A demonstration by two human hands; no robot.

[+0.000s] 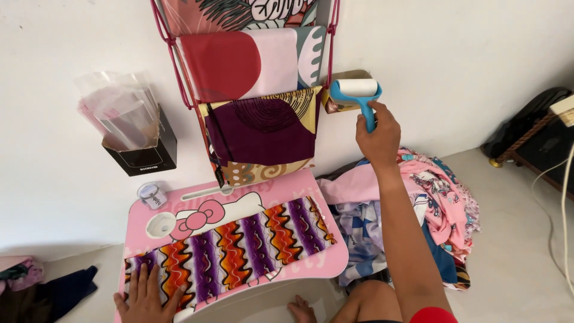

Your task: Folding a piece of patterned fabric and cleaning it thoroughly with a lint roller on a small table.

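My right hand (378, 134) is raised against the white wall and grips the blue handle of a lint roller (357, 93) with a white roll. My left hand (145, 295) lies flat, fingers spread, on the left end of a wavy striped cloth (239, 245) in orange, purple and white. That cloth is spread across a pink lap table (299, 191) with a cartoon cat print. Above the table a pink wire rack (179, 72) on the wall holds several folded patterned fabrics (263, 125).
A black box with clear plastic bags (134, 134) hangs on the wall at left. A small round tape roll (152, 194) sits on the table's far left corner. A heap of colourful clothes (430, 203) lies on the floor at right. My bare knee (365, 302) shows below.
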